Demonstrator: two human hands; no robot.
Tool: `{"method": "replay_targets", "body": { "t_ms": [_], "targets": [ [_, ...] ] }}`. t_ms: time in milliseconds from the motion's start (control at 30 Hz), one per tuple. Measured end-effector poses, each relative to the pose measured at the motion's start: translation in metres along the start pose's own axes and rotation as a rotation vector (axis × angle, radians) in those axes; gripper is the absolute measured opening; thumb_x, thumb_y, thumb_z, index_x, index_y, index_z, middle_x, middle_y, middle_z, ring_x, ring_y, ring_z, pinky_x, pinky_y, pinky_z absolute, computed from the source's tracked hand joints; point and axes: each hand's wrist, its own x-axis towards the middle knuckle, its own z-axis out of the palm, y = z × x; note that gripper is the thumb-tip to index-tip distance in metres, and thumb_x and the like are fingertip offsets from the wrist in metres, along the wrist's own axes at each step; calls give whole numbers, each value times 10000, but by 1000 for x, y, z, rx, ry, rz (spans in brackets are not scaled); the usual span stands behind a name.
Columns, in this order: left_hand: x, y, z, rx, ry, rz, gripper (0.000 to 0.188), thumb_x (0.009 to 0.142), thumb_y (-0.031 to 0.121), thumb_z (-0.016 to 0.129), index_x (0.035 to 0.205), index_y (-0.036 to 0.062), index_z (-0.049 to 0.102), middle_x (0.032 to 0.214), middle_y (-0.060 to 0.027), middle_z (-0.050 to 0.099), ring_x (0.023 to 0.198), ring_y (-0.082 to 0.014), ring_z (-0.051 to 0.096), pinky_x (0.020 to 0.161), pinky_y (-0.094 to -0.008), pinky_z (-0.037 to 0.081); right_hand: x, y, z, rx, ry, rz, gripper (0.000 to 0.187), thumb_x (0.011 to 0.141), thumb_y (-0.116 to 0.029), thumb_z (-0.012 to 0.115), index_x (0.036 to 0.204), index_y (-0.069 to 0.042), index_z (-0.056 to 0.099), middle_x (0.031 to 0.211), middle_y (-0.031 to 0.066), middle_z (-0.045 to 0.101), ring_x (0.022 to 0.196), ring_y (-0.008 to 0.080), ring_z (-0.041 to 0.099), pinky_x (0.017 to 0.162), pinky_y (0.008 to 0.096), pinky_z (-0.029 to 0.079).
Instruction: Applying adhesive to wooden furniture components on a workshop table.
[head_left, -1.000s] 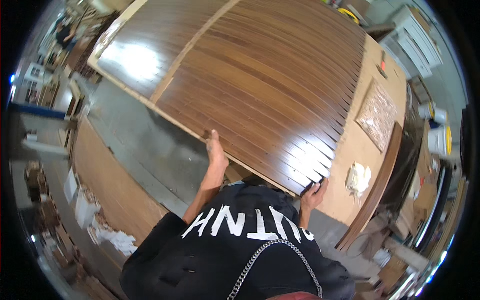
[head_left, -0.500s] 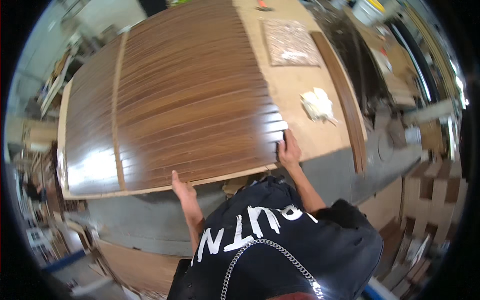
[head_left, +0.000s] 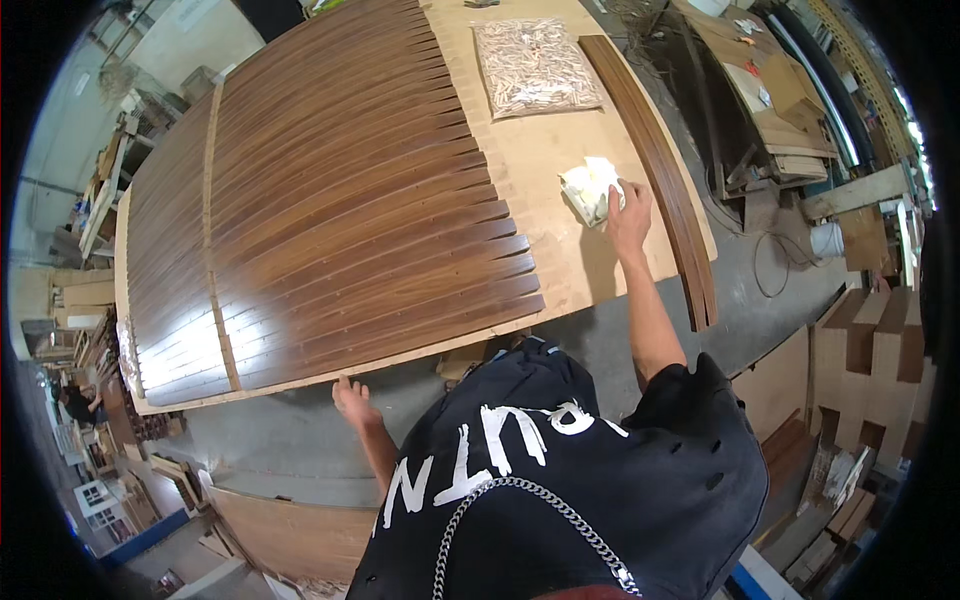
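Note:
My right hand (head_left: 629,220) has its fingers closed on a crumpled white cloth (head_left: 590,190), which rests on the bare pale part of a wooden worktable (head_left: 560,272). Just off the table's front edge is my left hand (head_left: 357,402), fingers loosely bent and apart, with nothing in it. Rows of long dark brown wooden slats (head_left: 370,235) lie side by side over most of the table. Their right ends are uneven, and a narrow light strip (head_left: 208,200) crosses them towards the left.
Beyond the cloth lies a clear bag of small wooden dowels (head_left: 537,68). Two long brown boards (head_left: 660,165) run along the table's right edge and overhang its front corner. Cardboard boxes (head_left: 865,370) are stacked at right. Another person (head_left: 82,402) is far off at left.
My right hand has left the slat ends, moved right and closed on the white cloth. My left hand has dropped slightly from the slats' front edge, its fingers now more bent.

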Motion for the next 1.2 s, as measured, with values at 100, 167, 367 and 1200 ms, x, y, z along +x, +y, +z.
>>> {"method": "replay_targets", "body": {
  "t_ms": [100,167,367,1200],
  "targets": [
    [-22,-8,10,-17,56,5,595,953,242,545,1417,-36,297,1389,-203,404,1235,-383,468,976,-427,439,22,-3,7,-124,-87,-14,277,880,-243,605,993,-1,678,1052,183,593,986,345,545,841,443,448],
    [-34,-11,13,-18,77,9,588,957,251,542,1414,-31,305,1385,-205,406,1208,-375,493,960,-417,454,29,-4,11,-244,-258,37,277,869,-246,617,983,-4,689,1028,181,609,957,346,549,838,435,446],
    [-58,-23,7,13,32,116,528,957,210,529,1391,-29,346,1316,-191,474,1135,-341,549,917,-398,476,40,14,18,-87,-208,56,163,848,-158,650,894,-3,673,890,133,616,892,307,560,797,417,443],
    [-256,168,175,-540,-1259,49,571,774,188,755,1235,-39,508,1032,-145,647,917,-204,656,691,-317,586,-7,-273,-136,1638,-185,-61,919,843,-627,568,1441,-5,252,1388,215,391,1169,357,529,902,455,523]
  ]
}}
